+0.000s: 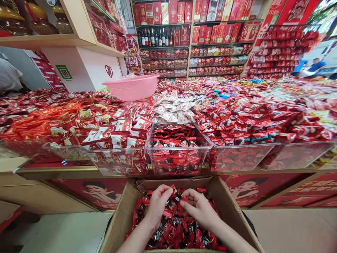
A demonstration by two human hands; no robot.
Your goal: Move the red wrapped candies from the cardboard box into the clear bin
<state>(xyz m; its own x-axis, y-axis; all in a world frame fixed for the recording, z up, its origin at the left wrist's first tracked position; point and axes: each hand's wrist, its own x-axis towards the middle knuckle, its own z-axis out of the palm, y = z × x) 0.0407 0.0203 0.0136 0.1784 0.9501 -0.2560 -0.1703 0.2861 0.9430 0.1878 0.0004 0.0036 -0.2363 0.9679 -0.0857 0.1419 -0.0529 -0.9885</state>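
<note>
Over an open cardboard box (119, 221), a small red and black wrapped candy (176, 197) is between my two hands. My left hand (158, 205) pinches its left end with thumb and fingers. My right hand (200, 207) has its fingers curled in at the candy's right side, with a red wrapper at the thumb tip; whether that is the same candy or another is unclear. Below, a loose heap of similar red and black candies (173, 228) fills the box. Just beyond stands a clear plastic bin (179, 160) of small red packets.
More clear bins (239, 158) of red sweets line the counter edge (86, 172). White packets (173, 107) are piled behind the middle bin. A pink plastic basket (133, 87) rests on the sweets at the back left. Shelves (164, 47) with boxes and bottles stand behind.
</note>
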